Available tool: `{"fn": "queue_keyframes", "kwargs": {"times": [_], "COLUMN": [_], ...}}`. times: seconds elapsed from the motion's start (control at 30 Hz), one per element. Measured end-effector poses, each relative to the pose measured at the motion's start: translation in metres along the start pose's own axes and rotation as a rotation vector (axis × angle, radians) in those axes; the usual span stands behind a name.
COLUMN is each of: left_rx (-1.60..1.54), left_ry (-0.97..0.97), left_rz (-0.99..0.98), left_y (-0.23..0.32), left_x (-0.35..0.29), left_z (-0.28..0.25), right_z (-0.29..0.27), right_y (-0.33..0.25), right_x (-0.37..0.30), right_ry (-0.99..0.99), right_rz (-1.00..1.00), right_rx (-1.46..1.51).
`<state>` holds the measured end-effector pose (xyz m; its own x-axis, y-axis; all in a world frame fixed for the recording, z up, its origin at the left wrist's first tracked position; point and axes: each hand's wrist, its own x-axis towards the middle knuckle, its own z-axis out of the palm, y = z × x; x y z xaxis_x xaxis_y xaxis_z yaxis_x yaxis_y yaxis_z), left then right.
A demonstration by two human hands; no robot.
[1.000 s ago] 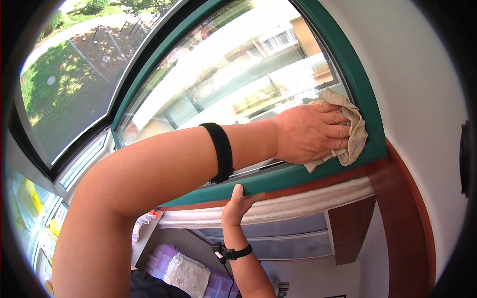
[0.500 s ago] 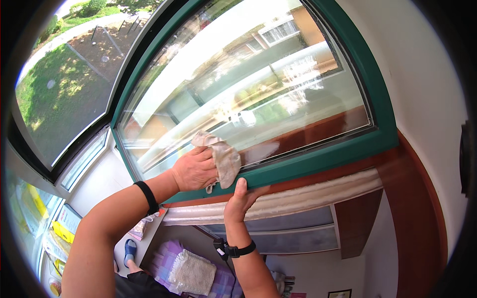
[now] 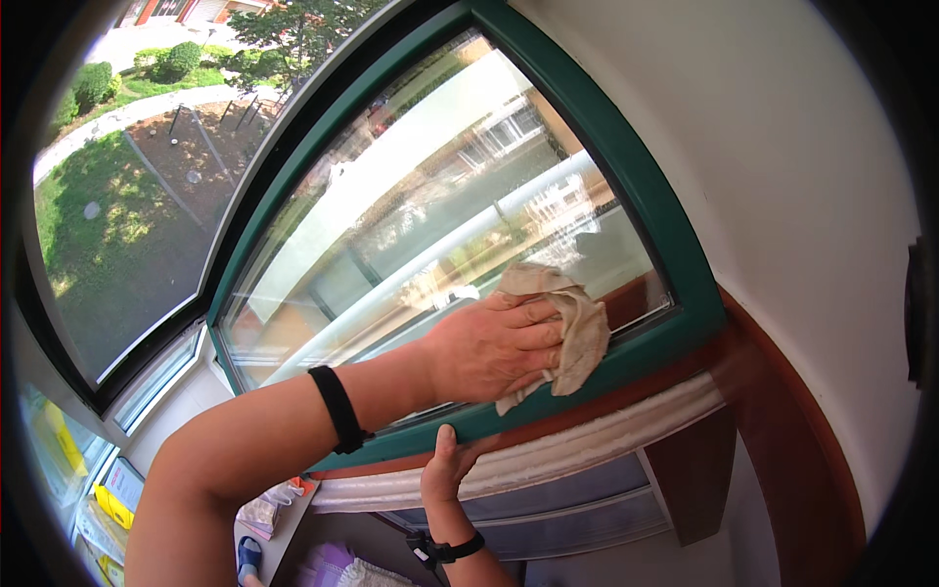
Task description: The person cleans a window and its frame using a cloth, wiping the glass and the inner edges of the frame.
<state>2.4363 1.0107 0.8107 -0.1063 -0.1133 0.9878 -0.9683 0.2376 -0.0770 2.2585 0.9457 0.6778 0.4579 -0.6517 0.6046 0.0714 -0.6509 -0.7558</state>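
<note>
Opening: Lawn [image 3: 117, 225] shows at far left beyond a black frame [image 3: 93, 396]; whether glass fills it cannot be told, and if none does, a dropped item could fall outside.
Footing: A foot in a blue slipper [image 3: 249, 553] shows near the bottom edge, beside a pale ledge [image 3: 284, 538]; a long lean to the right could upset the person's balance.
Wristband: A black band [image 3: 337, 411] circles the left forearm close to the green frame [image 3: 636, 186]; rubbing against it could snag the band.
Right hand: The right hand [image 3: 445, 474] raises its thumb against the frame's lower edge, fingers mostly hidden; how firmly it grips cannot be told, and a loose hold could let the window swing under pressure.
Left hand: The left hand [image 3: 499, 352] presses fingers spread over a beige cloth [image 3: 582, 342].
Cloth: It lies bunched against the glass [image 3: 411, 225] near the lower right corner; uneven pressure could leave streaks, or loose folds could catch on the frame.
</note>
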Motion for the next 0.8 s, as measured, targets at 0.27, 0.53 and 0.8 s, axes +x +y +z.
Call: {"fn": "queue_keyframes", "kwargs": {"times": [0.27, 0.53, 0.8], "left_rx": [0.028, 0.246, 0.238], "left_ry": [0.212, 0.546, 0.461], "left_rz": [-0.329, -0.821, -1.117], "left_y": [0.012, -0.075, -0.130], "left_x": [0.070, 0.079, -0.024], "left_z": [-0.003, -0.020, -0.023], "right_z": [-0.005, -0.001, 0.002], "right_y": [0.009, 0.003, -0.001], "right_x": [-0.004, -0.002, -0.003], "right_ry": [0.014, -0.020, 0.031], "right_rz": [0.028, -0.015, -0.037], "right_rx": [-0.131, -0.118, -0.095]}}
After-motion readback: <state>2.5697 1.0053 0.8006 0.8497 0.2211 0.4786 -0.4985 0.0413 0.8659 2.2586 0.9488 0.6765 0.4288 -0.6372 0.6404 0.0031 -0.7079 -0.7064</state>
